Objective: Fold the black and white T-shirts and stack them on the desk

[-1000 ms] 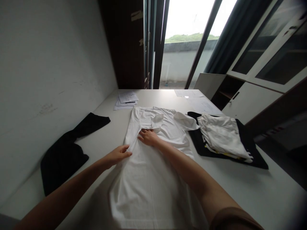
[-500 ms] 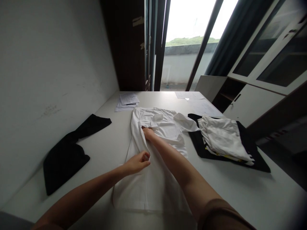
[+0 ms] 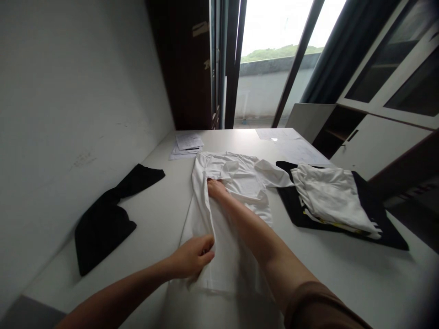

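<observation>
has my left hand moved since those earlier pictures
Yes. Judged against the stacked papers, your left hand has come closer to you and slightly to the right.

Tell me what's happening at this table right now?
A person is working on a white shirt laid out on the table. The left hand pinches its folded-in side edge near the bottom, while the right hand is partly under the fabric higher up. A black garment lies to the left, and a stack of folded clothes to the right.
</observation>
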A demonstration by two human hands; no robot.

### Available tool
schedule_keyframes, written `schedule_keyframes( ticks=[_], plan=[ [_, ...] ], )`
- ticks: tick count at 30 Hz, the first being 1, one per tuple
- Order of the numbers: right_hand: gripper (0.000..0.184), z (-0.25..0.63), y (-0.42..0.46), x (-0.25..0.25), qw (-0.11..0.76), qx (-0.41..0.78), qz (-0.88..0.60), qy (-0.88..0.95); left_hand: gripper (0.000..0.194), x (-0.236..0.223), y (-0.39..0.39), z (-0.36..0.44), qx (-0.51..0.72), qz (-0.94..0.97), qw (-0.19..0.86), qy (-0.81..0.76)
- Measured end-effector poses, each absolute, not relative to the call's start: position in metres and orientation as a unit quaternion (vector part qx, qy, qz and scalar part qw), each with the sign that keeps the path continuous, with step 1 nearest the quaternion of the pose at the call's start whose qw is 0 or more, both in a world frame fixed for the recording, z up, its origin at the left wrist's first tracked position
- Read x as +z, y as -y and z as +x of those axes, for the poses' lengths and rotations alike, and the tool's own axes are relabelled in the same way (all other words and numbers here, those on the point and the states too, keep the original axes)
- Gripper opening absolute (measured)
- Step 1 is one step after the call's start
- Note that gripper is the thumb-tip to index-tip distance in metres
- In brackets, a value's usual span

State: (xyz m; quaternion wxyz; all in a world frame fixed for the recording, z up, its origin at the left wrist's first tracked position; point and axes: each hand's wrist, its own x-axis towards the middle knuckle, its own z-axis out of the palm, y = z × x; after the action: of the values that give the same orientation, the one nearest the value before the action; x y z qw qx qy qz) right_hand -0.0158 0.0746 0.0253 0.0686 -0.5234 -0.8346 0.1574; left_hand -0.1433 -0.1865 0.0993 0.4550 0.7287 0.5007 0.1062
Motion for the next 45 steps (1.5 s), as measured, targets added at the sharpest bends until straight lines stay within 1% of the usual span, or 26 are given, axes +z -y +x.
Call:
schedule_keyframes(
  ticks=[2, 4, 5, 7, 8, 10, 12, 14, 16, 18, 20, 22, 24, 26, 28, 30, 32, 34, 36, 38, 41, 45],
  plan=[
    [0.040, -0.015, -0.068, 0.028, 0.073, 0.150, -0.525, 0.834, 0.019, 0.091, 0.187, -0.127, 0.144, 0.627, 0.582, -0.498],
    [0.038, -0.014, -0.061, 0.031, 0.080, 0.134, -0.527, 0.836, 0.036, 0.080, 0.188, -0.112, 0.142, 0.502, 0.714, -0.467],
    [0.037, -0.013, -0.057, 0.032, 0.089, 0.118, -0.527, 0.837, 0.045, 0.076, 0.188, -0.106, 0.139, 0.454, 0.757, -0.449],
    [0.037, -0.010, -0.048, 0.033, 0.119, 0.082, -0.524, 0.839, 0.053, 0.069, 0.183, -0.100, 0.158, 0.422, 0.785, -0.425],
    [0.037, -0.007, -0.043, 0.032, 0.135, 0.066, -0.521, 0.840, 0.051, 0.067, 0.176, -0.100, 0.180, 0.435, 0.774, -0.423],
    [0.036, 0.000, -0.033, 0.031, 0.159, 0.053, -0.521, 0.837, 0.036, 0.066, 0.155, -0.103, 0.233, 0.493, 0.717, -0.435],
    [0.036, 0.008, -0.021, 0.029, 0.176, 0.056, -0.523, 0.832, 0.020, 0.065, 0.125, -0.108, 0.291, 0.561, 0.617, -0.469],
    [0.033, 0.015, -0.007, 0.026, 0.185, 0.059, -0.519, 0.832, 0.012, 0.065, 0.092, -0.112, 0.340, 0.621, 0.483, -0.515],
    [0.032, 0.018, 0.007, 0.023, 0.187, 0.058, -0.507, 0.839, 0.012, 0.065, 0.061, -0.113, 0.356, 0.674, 0.352, -0.544],
    [0.036, 0.017, 0.021, 0.019, 0.185, 0.055, -0.501, 0.844, 0.013, 0.067, 0.034, -0.110, 0.336, 0.725, 0.248, -0.549],
    [0.038, 0.014, 0.033, 0.017, 0.186, 0.048, -0.503, 0.843, 0.017, 0.070, 0.008, -0.109, 0.296, 0.762, 0.159, -0.554],
    [0.035, 0.011, 0.041, 0.017, 0.191, 0.040, -0.506, 0.840, 0.024, 0.072, -0.020, -0.112, 0.251, 0.769, 0.079, -0.583],
    [0.031, 0.011, 0.046, 0.018, 0.202, 0.037, -0.503, 0.840, 0.033, 0.072, -0.048, -0.122, 0.207, 0.741, 0.024, -0.639],
    [0.028, 0.012, 0.048, 0.020, 0.206, 0.039, -0.497, 0.842, 0.045, 0.068, -0.074, -0.136, 0.166, 0.695, 0.012, -0.700],
    [0.027, 0.014, 0.047, 0.022, 0.204, 0.045, -0.493, 0.845, 0.057, 0.063, -0.095, -0.150, 0.123, 0.659, 0.043, -0.741],
    [0.027, 0.015, 0.046, 0.022, 0.199, 0.050, -0.489, 0.848, 0.064, 0.057, -0.110, -0.158, 0.082, 0.651, 0.077, -0.751],
    [0.027, 0.015, 0.044, 0.020, 0.195, 0.050, -0.485, 0.851, 0.059, 0.052, -0.122, -0.159, 0.048, 0.667, 0.079, -0.739],
    [0.027, 0.014, 0.042, 0.017, 0.193, 0.045, -0.478, 0.855, 0.047, 0.048, -0.133, -0.154, 0.026, 0.689, 0.063, -0.722],
    [0.028, 0.014, 0.041, 0.014, 0.191, 0.038, -0.471, 0.860, 0.036, 0.047, -0.144, -0.146, 0.017, 0.700, 0.057, -0.712],
    [0.030, 0.014, 0.040, 0.012, 0.193, 0.033, -0.464, 0.864, 0.032, 0.047, -0.154, -0.138, 0.020, 0.701, 0.056, -0.711],
    [0.033, 0.016, 0.040, 0.010, 0.202, 0.038, -0.458, 0.865, 0.034, 0.052, -0.163, -0.129, 0.039, 0.699, 0.043, -0.713],
    [0.039, 0.018, 0.040, 0.011, 0.210, 0.065, -0.456, 0.862, 0.045, 0.059, -0.168, -0.124, 0.075, 0.687, 0.017, -0.723]
  ],
)
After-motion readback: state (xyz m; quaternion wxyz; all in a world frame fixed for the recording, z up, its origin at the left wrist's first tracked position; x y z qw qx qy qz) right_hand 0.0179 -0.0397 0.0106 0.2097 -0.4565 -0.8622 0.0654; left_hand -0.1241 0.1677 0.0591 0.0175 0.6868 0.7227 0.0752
